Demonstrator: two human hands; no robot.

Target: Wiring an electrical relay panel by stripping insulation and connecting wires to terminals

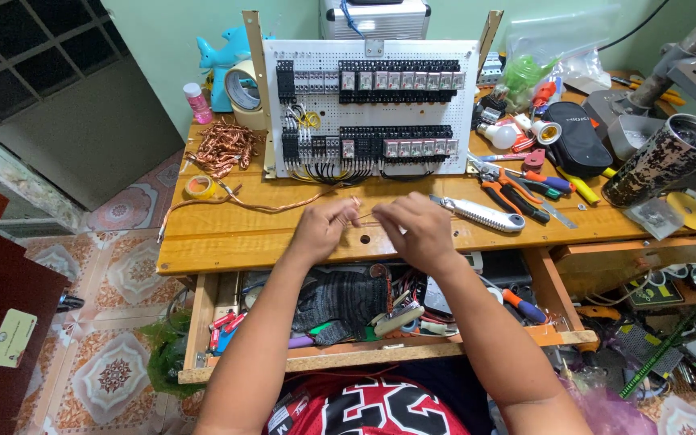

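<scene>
Here, left hand, right hand pinching thin copper wire (bare, springy), wooden bench.

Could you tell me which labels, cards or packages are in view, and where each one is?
Pale green card: rectangular, on the dark red furniture at far left.
Clear plastic bags: back right of the wooden bench.
Small pink bottle: white cap, back left, beside the copper wire.
</scene>
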